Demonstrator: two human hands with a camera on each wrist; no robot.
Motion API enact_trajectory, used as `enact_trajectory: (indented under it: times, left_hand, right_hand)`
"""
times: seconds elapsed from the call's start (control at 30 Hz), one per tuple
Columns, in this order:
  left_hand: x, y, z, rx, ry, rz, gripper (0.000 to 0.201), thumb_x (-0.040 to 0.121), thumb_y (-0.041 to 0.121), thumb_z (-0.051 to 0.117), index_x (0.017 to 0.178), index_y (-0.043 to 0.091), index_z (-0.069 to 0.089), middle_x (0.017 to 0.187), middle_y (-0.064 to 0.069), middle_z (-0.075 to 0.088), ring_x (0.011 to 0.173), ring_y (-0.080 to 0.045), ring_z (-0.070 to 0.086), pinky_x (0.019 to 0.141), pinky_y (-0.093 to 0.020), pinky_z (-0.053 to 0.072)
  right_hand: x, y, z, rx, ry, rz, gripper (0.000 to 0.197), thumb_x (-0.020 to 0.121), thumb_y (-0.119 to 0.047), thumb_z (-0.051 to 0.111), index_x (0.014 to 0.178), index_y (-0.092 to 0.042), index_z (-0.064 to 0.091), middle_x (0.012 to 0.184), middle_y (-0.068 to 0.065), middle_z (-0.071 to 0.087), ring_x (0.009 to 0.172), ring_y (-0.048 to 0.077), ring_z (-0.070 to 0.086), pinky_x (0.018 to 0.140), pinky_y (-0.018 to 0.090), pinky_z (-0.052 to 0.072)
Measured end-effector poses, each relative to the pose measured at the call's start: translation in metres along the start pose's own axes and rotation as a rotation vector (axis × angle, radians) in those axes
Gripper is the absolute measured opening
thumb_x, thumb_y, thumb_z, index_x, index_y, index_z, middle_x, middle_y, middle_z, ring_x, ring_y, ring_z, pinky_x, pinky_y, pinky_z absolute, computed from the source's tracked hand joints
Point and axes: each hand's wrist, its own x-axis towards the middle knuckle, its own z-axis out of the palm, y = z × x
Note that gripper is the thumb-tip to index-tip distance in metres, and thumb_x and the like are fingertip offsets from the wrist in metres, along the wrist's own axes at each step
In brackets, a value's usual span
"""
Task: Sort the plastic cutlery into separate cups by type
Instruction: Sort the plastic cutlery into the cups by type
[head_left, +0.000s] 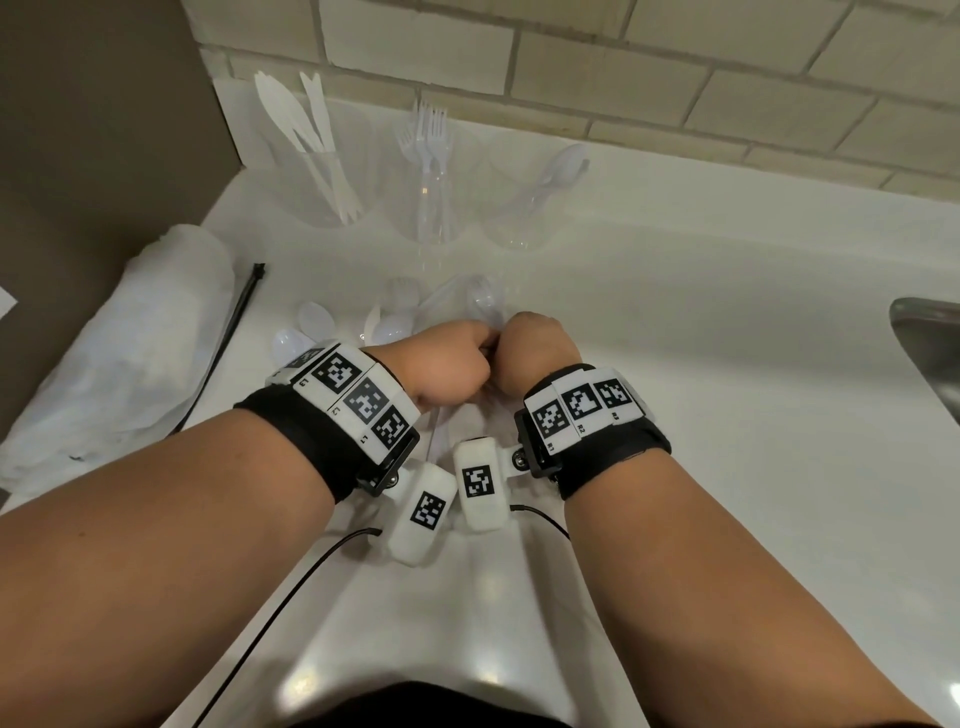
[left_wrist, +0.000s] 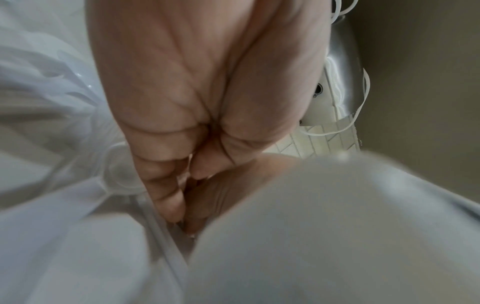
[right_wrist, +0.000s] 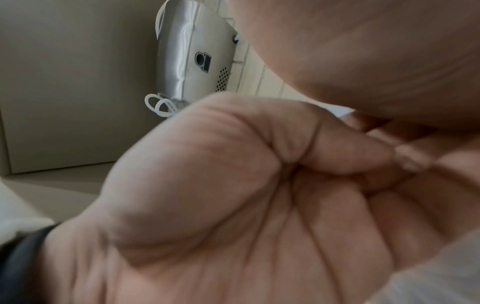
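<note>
Two hands, left hand (head_left: 448, 364) and right hand (head_left: 535, 347), knuckle to knuckle at frame centre, fingers curled over the loose spoons (head_left: 395, 322); what either one pinches, cannot tell. Three clear cups across the upper frame: knives (head_left: 311, 140) left, forks (head_left: 428, 140) middle, spoons in cup (head_left: 558, 169) right

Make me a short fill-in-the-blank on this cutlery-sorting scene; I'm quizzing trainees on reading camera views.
1. Along the tiled wall stand ____ clear cups.
2. The left cup holds ____.
3. The middle cup holds ____.
4. The loose pieces on the counter just beyond the left hand and right hand are mostly ____.

Missing words: three; knives; forks; spoons
</note>
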Motion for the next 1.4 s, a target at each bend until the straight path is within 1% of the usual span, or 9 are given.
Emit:
enact_trajectory:
  times: [0.27,0.5,0.63,0.73,0.9,1.0,1.13,1.23,1.4]
  left_hand:
    - [0.001,-0.003,-0.001,-0.166,-0.064,-0.041,0.046,0.077,-0.014,0.04,0.108,0.011,0.062,0.114,-0.024,0.065,0.11,-0.042,0.06,0.096,-0.059,0.047]
    - [-0.015,-0.001,-0.009,-0.316,0.014,-0.027,0.051,0.091,-0.014,0.043,0.139,0.003,0.041,0.14,-0.014,0.05,0.121,-0.022,0.054,0.093,-0.032,0.048]
    - [-0.035,-0.002,-0.023,-0.545,0.17,0.025,0.04,0.094,-0.009,0.042,0.132,0.002,0.046,0.129,-0.015,0.055,0.115,-0.022,0.057,0.094,-0.026,0.049]
    - [-0.044,-0.005,-0.026,-0.815,0.23,0.008,0.033,0.095,-0.006,0.042,0.127,-0.001,0.05,0.119,-0.017,0.06,0.111,-0.026,0.061,0.094,-0.03,0.049]
    - [-0.047,-0.01,-0.027,-1.082,0.146,-0.089,0.031,0.098,0.022,0.045,0.117,0.0,0.057,0.105,-0.017,0.063,0.091,-0.026,0.063,0.089,-0.035,0.048]
    - [-0.048,-0.019,-0.033,-1.047,-0.011,-0.146,0.051,0.094,0.049,0.043,0.118,0.007,0.059,0.104,-0.016,0.059,0.088,-0.029,0.056,0.077,-0.039,0.049]
    - [-0.051,-0.032,-0.04,-1.15,-0.18,-0.19,0.066,0.089,0.066,0.035,0.106,0.013,0.07,0.114,-0.019,0.053,0.104,-0.034,0.046,0.09,-0.046,0.044]
    - [-0.055,-0.034,-0.045,-1.267,-0.211,-0.188,0.067,0.093,0.06,0.036,0.133,0.008,0.051,0.137,-0.023,0.05,0.121,-0.036,0.045,0.108,-0.05,0.032]
    - [-0.056,-0.03,-0.058,-1.355,-0.11,-0.14,0.041,0.101,0.026,0.038,0.13,-0.003,0.048,0.125,-0.026,0.054,0.113,-0.036,0.057,0.106,-0.047,0.041]
  right_hand:
    - [0.001,0.005,-0.005,0.05,-0.022,0.012,0.023,0.091,-0.014,0.057,0.111,-0.003,0.057,0.12,0.013,0.062,0.112,0.028,0.061,0.076,0.028,0.042]
    - [0.003,0.011,-0.01,0.062,-0.032,0.036,0.014,0.089,-0.015,0.055,0.102,-0.009,0.053,0.106,0.009,0.063,0.104,0.026,0.062,0.075,0.028,0.042]
    - [0.004,0.017,-0.03,0.374,-0.032,0.046,0.009,0.08,-0.012,0.056,0.086,-0.006,0.059,0.083,0.009,0.068,0.08,0.026,0.068,0.061,0.028,0.049]
    - [-0.004,0.007,-0.052,0.872,0.015,0.014,0.007,0.075,0.001,0.059,0.076,-0.006,0.059,0.066,0.007,0.059,0.055,0.024,0.061,0.056,0.036,0.053]
    - [-0.019,-0.029,-0.087,1.431,-0.05,-0.218,0.015,0.079,0.013,0.052,0.078,-0.002,0.055,0.069,0.013,0.051,0.057,0.026,0.052,0.047,0.022,0.047]
    - [-0.025,-0.049,-0.098,1.501,-0.062,-0.323,0.014,0.083,0.009,0.053,0.082,-0.005,0.054,0.067,0.011,0.052,0.054,0.024,0.054,0.048,0.024,0.047]
    - [-0.025,-0.07,-0.099,1.5,0.019,-0.391,0.016,0.085,0.003,0.061,0.089,-0.012,0.054,0.078,0.008,0.054,0.055,0.02,0.055,0.054,0.029,0.051]
    - [-0.027,-0.082,-0.094,1.378,0.113,-0.436,0.017,0.084,0.0,0.063,0.092,-0.012,0.053,0.077,0.006,0.058,0.055,0.02,0.059,0.061,0.038,0.055]
    - [-0.035,-0.095,-0.081,1.35,0.147,-0.468,0.032,0.082,0.005,0.065,0.093,-0.022,0.051,0.08,0.005,0.055,0.058,0.025,0.058,0.061,0.045,0.061]
